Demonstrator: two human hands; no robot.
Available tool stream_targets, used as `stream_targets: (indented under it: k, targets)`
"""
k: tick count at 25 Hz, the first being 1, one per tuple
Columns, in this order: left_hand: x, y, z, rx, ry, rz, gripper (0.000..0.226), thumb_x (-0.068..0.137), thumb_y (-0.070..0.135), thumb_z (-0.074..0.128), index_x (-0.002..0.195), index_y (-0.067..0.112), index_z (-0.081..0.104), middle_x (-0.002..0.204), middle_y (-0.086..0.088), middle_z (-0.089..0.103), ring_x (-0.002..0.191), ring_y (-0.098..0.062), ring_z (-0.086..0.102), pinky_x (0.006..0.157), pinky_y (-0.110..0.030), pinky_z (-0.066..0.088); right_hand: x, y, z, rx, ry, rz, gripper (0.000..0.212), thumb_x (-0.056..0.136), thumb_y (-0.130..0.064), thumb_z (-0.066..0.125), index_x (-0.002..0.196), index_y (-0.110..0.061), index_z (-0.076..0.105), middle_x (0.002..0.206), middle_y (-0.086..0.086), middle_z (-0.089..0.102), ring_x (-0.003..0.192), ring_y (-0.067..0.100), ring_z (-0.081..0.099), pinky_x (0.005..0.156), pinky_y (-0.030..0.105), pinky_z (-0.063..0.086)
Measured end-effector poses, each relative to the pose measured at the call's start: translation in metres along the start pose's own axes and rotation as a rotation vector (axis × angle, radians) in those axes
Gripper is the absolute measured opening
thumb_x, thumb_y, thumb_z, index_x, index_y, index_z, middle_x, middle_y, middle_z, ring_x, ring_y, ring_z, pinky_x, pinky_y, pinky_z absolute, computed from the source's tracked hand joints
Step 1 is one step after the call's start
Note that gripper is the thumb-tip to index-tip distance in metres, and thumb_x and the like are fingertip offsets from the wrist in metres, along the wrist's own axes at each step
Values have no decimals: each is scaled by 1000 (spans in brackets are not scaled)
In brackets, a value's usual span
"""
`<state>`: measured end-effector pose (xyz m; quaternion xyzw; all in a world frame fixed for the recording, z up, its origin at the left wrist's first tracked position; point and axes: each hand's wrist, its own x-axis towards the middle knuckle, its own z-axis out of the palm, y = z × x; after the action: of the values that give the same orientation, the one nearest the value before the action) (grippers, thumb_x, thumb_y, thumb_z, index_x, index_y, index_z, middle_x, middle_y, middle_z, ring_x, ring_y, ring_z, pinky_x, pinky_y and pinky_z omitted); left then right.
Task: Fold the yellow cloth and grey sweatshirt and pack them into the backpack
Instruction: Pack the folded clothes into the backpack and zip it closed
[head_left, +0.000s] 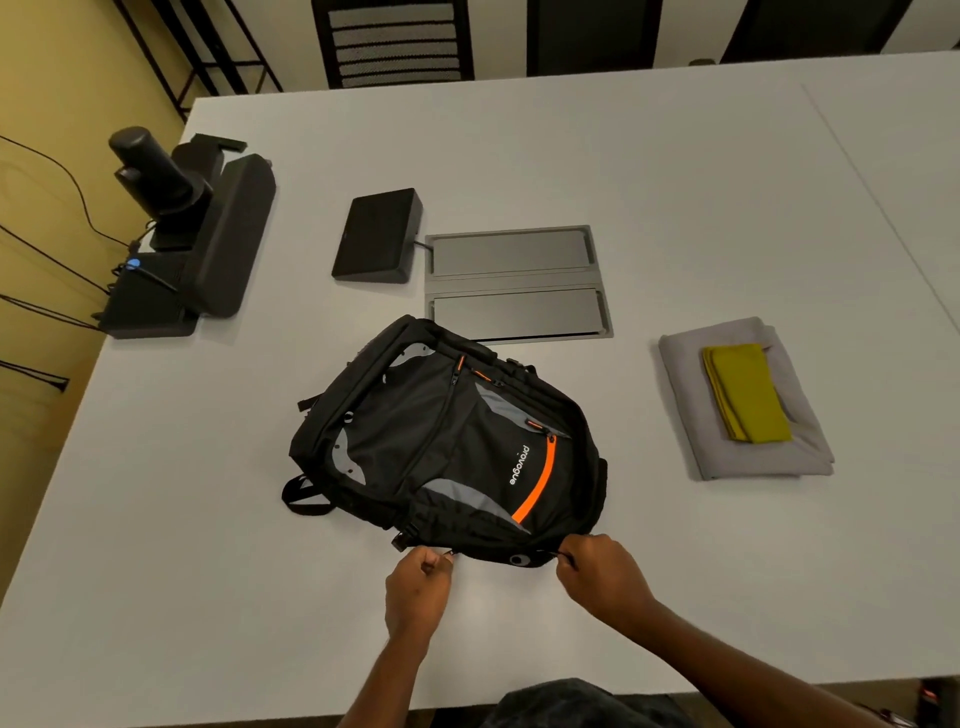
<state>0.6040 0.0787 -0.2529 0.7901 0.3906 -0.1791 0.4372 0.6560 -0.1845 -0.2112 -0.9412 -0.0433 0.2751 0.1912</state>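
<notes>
A black backpack (447, 441) with orange zips and grey panels lies flat in the middle of the white table (675, 182), its near edge towards me. My left hand (418, 587) pinches a small zip pull at the backpack's near edge. My right hand (597, 571) pinches another zip pull a little to the right on the same edge. To the right lies the grey sweatshirt (748, 457), folded into a flat rectangle. The yellow cloth (745, 392), folded into a narrow strip, rests on top of it.
A black box (376, 236) and a grey metal flap panel (514, 283) set in the table lie behind the backpack. Black camera equipment with cables (182, 228) stands at the table's left edge. A black chair (395, 41) stands beyond the far edge.
</notes>
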Motion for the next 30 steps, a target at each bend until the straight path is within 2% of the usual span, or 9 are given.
stream_targets:
  k: [5,9,12,14,16,19,23,27,30]
  targets:
    - [-4,0,0,32,22,-19,28,101,31,73,77,17,65,72,-2,72,74,-28,73,73,-47,63,8,38,-25,-15,40,61,25,105,-23,52,79,-20,52,62,-9,47,52,11,45,49,17,26]
    - [-8,7,2,31,59,-32,27,101,31,72,79,18,66,74,-3,72,75,-29,73,74,-46,63,24,62,-45,-41,104,100,27,103,-25,53,80,-16,61,71,-1,62,60,14,56,51,22,34]
    - [-13,10,2,48,93,-39,25,102,28,72,80,18,65,77,-4,72,76,-28,72,78,-49,64,36,71,-58,-45,141,127,27,104,-27,53,83,-15,65,73,0,64,62,16,59,51,25,35]
    - [-17,15,1,92,115,-40,20,102,24,72,85,16,66,84,-4,71,77,-27,69,80,-49,64,41,75,-66,-28,153,110,27,105,-27,53,88,-15,69,76,0,68,64,15,61,50,20,33]
    - [-28,32,3,138,176,-34,10,98,11,73,103,14,64,102,-2,64,84,-26,64,75,-42,59,44,80,-70,-10,160,66,26,107,-29,54,95,-15,73,83,0,71,70,14,64,53,16,31]
    - [-49,72,17,189,286,208,36,90,8,77,118,23,59,115,3,55,96,-22,63,71,-35,55,45,84,-76,11,172,4,26,109,-33,55,104,-17,75,94,0,73,79,15,65,56,12,30]
    - [-65,128,66,364,34,612,28,91,42,80,114,31,68,109,13,62,102,-9,57,83,-30,52,42,90,-80,25,179,-46,24,108,-33,56,108,-19,76,100,-1,74,84,16,67,58,11,30]
    - [-55,152,113,613,-92,712,39,96,49,74,128,29,66,125,9,67,117,-13,61,97,-31,53,43,92,-80,2,183,-64,24,109,-34,56,112,-21,75,104,-1,73,81,12,61,57,12,30]
    - [-47,155,121,604,-97,679,20,100,39,73,115,24,72,114,5,73,106,-13,66,90,-28,55,46,95,-81,-39,177,-44,22,108,-34,56,112,-23,75,102,-2,71,79,12,57,56,17,31]
